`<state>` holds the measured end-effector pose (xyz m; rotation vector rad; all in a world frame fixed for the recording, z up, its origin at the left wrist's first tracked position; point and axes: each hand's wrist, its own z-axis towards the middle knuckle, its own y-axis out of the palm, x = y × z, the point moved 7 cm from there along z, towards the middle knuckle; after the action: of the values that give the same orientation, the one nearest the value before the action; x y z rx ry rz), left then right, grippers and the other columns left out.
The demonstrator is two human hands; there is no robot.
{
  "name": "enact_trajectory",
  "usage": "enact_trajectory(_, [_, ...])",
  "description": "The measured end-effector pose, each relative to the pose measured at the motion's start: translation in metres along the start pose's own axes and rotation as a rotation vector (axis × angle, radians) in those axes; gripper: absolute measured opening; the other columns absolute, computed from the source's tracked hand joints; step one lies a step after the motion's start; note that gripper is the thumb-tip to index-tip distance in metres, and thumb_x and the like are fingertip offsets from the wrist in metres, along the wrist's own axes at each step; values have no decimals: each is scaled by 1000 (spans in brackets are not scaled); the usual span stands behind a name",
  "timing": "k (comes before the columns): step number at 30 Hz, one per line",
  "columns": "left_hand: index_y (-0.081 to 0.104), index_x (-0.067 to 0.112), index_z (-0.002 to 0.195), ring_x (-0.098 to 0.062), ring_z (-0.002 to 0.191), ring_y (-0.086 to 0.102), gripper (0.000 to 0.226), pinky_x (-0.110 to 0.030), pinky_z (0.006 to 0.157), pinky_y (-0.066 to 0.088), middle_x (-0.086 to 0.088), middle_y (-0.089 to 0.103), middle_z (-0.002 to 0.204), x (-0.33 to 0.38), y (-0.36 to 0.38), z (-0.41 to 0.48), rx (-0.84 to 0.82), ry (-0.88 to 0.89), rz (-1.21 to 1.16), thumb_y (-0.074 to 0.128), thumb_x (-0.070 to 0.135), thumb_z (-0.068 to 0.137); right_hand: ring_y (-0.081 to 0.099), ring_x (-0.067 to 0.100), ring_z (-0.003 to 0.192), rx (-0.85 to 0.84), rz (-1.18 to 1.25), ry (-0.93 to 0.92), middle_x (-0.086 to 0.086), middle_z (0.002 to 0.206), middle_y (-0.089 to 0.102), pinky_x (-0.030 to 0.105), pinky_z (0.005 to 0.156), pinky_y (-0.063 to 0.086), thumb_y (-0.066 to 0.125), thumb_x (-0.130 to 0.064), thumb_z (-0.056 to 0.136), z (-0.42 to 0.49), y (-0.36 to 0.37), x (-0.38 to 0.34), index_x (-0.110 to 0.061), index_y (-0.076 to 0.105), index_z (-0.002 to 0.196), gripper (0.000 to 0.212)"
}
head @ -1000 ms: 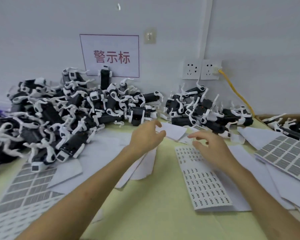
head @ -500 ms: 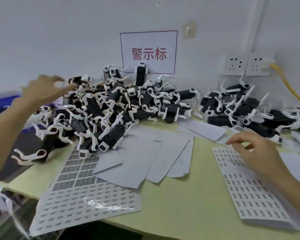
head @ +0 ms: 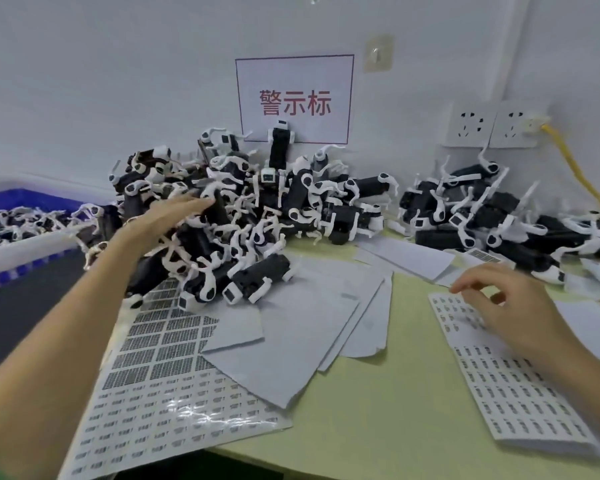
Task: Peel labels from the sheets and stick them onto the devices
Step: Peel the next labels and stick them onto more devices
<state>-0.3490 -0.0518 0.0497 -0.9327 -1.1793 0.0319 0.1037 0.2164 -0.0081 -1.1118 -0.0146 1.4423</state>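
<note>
Two grips at work: left grip [head: 168, 220], fingers straight and empty, reaches over the heap of devices [head: 257, 216] at the back of the counter [head: 378, 431], likely choosing a unit. Right grip [head: 510, 306] curls over the top of the label sheet [head: 506, 386], near the labels; whether it pinches one cannot be told. Devices lie just under the left fingertips, well apart from the right grip.

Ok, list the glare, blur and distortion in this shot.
Head view: glare streaks the glossy label sheet at lower left. Head view: the left hand is motion-blurred over the device pile. Head view: the blue bin at far left is soft, and the wide-angle lens tilts the wall corner.
</note>
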Motion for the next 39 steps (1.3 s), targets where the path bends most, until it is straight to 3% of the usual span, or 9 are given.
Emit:
enact_trajectory(4, [58,23,138,-31,132,51,79,-49,111,42,-10,49,151,32,26,-7,-15,32,214,72,74,79,63,4,90,-7,30,-23,-25,97,67,21,66,46,68,3,91,-1,-2,-8,-31,74,82,36])
enact_trajectory(9, [66,29,120,-48,120,60,58,-56,105,52,-28,44,145,40,35,-10,24,34,385,88,55,74,63,9,86,-15,39,-50,-19,94,69,29,67,47,68,4,91,1,-6,-14,-28,74,83,34])
enact_trajectory(12, [68,34,111,-36,105,64,51,-43,95,52,-18,53,136,56,40,-19,72,155,437,87,59,71,64,14,83,-27,44,-55,-12,95,69,33,67,49,68,5,90,1,-4,-15,-26,74,83,33])
enact_trajectory(19, [73,34,87,-22,108,68,24,-37,87,51,-2,70,130,105,74,-41,54,436,430,78,58,84,62,9,86,-47,45,-59,-6,92,70,26,67,48,68,6,90,1,-2,-14,-21,77,84,29])
enact_trajectory(24, [79,34,92,-1,91,73,12,-41,95,59,19,77,98,155,130,-60,-202,598,130,75,45,91,64,9,83,-48,36,-49,-11,91,70,25,67,48,68,5,90,1,-1,-9,-25,76,83,32])
enact_trajectory(30, [75,16,98,-29,87,78,12,-38,81,61,-6,78,98,195,233,-84,-512,506,-171,66,22,102,64,4,85,-41,9,-7,-16,91,72,14,69,44,68,3,90,1,-3,-1,-26,77,83,32])
enact_trajectory(35, [70,9,115,-29,95,77,32,-39,81,63,-15,77,112,201,264,-157,-1027,53,-838,52,33,107,65,4,74,-51,8,-38,-11,86,71,13,65,46,69,4,91,2,-3,-6,-23,77,86,28])
enact_trajectory(37, [67,12,123,-30,100,75,36,-39,86,61,-12,74,117,207,252,-202,-1270,133,-720,44,36,110,65,4,71,-89,33,-41,-11,83,71,20,67,50,70,-2,92,0,0,-10,-25,76,85,25])
enact_trajectory(39, [68,14,122,-30,101,75,31,-40,91,60,-7,75,114,211,225,-228,-1210,453,-428,43,30,111,64,1,75,-99,25,-65,-19,80,69,18,67,46,68,-2,92,-1,2,-14,-37,69,75,39])
